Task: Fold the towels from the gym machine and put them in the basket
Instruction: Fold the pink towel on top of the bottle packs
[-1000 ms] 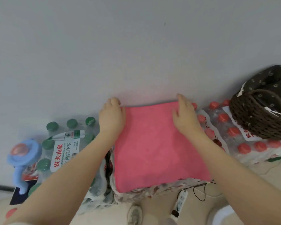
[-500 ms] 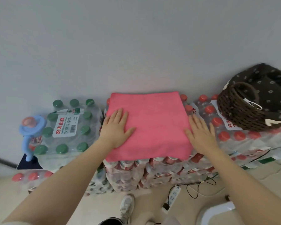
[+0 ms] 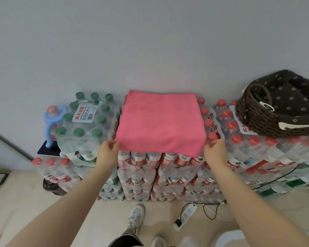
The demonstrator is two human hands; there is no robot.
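Your pink microfibre towel point(image 3: 160, 120) lies folded into a flat rectangle on top of the stacked shrink-wrapped packs of red-capped water bottles point(image 3: 169, 177), which serve as your surface against the grey wall. Its near edge hangs just over the front of the stack, and that is where both hands are. Your left hand point(image 3: 106, 152) has its grip closed on the near left corner, fingers curled with the cloth pinched at the fingertips; your right hand point(image 3: 214, 152) does the same at the near right corner. Holding both near corners at once suggests the next fold, carrying the near edge over toward the wall — or a lift of the whole piece. I judge the fold more likely, since the towel looks too broad for the basket.

The dark brown woven basket point(image 3: 257, 116) sits to the right on the same bottle packs, well apart from the towel, tipped a little. A dark lining cloth with small pale flowers point(image 3: 291, 97) spills over its far side. What the basket holds I cannot tell — the opening is mostly hidden by the lining and the handle.

On the far left stands a lower pack of green-capped bottles point(image 3: 86, 120).
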